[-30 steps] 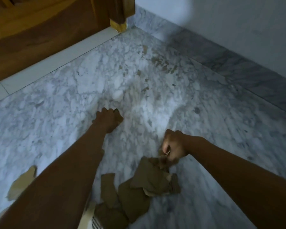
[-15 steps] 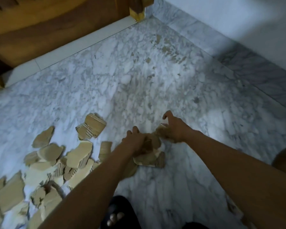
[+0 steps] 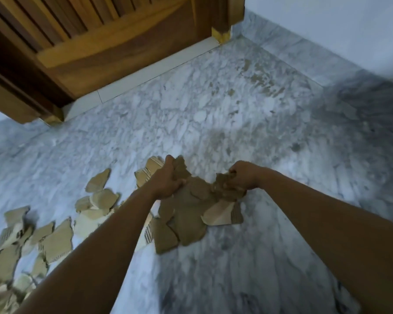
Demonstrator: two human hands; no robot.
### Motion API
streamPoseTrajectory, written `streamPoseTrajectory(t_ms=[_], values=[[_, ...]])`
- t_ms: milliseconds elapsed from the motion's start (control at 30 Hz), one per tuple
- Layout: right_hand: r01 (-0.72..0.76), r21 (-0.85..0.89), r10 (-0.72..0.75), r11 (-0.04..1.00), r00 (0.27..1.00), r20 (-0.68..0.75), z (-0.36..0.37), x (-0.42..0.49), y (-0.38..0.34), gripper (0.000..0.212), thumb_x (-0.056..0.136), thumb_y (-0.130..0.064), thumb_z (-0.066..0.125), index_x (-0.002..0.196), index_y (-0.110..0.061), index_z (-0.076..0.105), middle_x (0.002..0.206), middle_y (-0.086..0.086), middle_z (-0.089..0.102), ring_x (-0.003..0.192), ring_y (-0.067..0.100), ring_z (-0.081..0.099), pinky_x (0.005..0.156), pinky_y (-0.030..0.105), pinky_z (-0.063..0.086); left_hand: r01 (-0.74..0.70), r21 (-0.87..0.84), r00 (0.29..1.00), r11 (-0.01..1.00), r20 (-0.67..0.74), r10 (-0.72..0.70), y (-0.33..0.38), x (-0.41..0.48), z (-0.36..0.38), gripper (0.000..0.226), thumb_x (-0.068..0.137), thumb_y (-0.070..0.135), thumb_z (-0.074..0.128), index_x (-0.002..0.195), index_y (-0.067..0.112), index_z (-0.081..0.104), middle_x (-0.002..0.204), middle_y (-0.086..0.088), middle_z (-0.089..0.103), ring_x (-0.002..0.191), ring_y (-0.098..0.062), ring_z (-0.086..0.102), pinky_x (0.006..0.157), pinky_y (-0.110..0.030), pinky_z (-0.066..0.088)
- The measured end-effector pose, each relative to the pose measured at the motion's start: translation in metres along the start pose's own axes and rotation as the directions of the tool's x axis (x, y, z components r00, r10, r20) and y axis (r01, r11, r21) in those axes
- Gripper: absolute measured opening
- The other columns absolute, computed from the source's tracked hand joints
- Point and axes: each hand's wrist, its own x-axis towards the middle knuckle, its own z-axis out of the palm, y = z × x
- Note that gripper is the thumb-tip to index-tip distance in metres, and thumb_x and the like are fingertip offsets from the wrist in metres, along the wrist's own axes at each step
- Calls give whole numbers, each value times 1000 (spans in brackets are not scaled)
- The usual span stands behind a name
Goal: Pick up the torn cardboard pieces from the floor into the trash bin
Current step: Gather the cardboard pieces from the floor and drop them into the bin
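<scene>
Both hands gripping torn cardboard at frame centre.
Left hand (image 3: 167, 181) clutching darker cardboard pieces (image 3: 184, 214); right hand (image 3: 242, 177) pinching a crumpled piece (image 3: 222, 189); more scraps (image 3: 55, 243) lying lower left on marble floor (image 3: 236, 123); wooden door (image 3: 95, 39) sitting upper left.

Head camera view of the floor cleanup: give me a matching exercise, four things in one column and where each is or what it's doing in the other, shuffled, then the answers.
Column one
1. left hand
2. right hand
3. brown slatted wooden door
4. loose pale torn cardboard pieces

Column two
A. lie on the grey-white marble floor, lower left
B. grips the right end of the bunch of brown torn cardboard
C. stands at top left, behind the white sill
D. grips the left end of that bunch

Pairs: 1-D, 2-B, 3-C, 4-A
</scene>
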Motion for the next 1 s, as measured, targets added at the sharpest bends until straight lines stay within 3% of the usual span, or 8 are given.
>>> streamPoseTrajectory(t_ms=[133,267,333,500,667,767,833,1000], values=[[-16,-150,33,989,993,115,8,6,-23,29,98,-27,59,93,0,67,81,7,57,68,19,51,61,29,40,129,-95,988,987,-72,-136,-31,-6,-29,77,86,39,73,147,11,36,130,-1,53,108,-25,60,83,-37,54],[7,-360,78,933,972,221,19,4,-39,54,86,-43,74,123,-6,66,114,11,61,87,22,59,80,34,55,152,-16,988,988,10,-152,-46,-6,-38,32,83,30,78,97,2,70,91,-14,70,83,-27,68,73,-42,56],[-5,-422,92,907,978,187,30,5,-42,52,80,-44,79,123,-16,66,122,10,48,104,26,50,93,37,54,131,68,989,989,55,-135,-46,-3,-30,25,83,26,79,91,4,70,83,-9,68,76,-19,64,64,-31,49],[-56,-516,76,855,997,19,67,9,-32,49,81,-41,77,124,-24,63,141,5,28,125,34,36,99,45,45,-5,275,999,961,-43,18,-45,15,-5,27,84,28,71,100,7,66,96,-13,67,93,-29,63,77,-39,52],[-71,-486,49,871,997,-59,70,9,-22,53,83,-39,75,131,-22,59,127,9,44,112,32,52,89,41,46,-32,262,991,964,-114,64,-39,26,-11,41,90,36,69,113,6,52,98,-11,59,92,-26,56,72,-34,41],[-19,-326,2,945,999,-54,52,3,-19,37,78,-24,82,109,-20,64,108,5,55,95,23,58,74,29,42,-69,166,997,984,-23,73,-40,30,-30,44,84,33,76,111,6,53,99,-8,56,93,-22,55,69,-28,38],[-18,-251,-3,968,996,-86,38,-2,-16,37,76,-17,82,98,-22,53,101,2,55,92,23,56,70,30,43,-87,138,996,987,20,85,-38,31,-40,44,79,31,81,105,8,55,98,-7,59,91,-23,58,67,-29,40],[-3,-245,-67,970,959,-276,0,-11,-17,33,88,-8,62,105,-19,36,86,0,47,74,24,51,53,30,34,-88,132,990,987,-98,102,-29,33,-42,46,68,26,87,68,22,41,71,-1,52,76,-28,62,61,-33,45]])
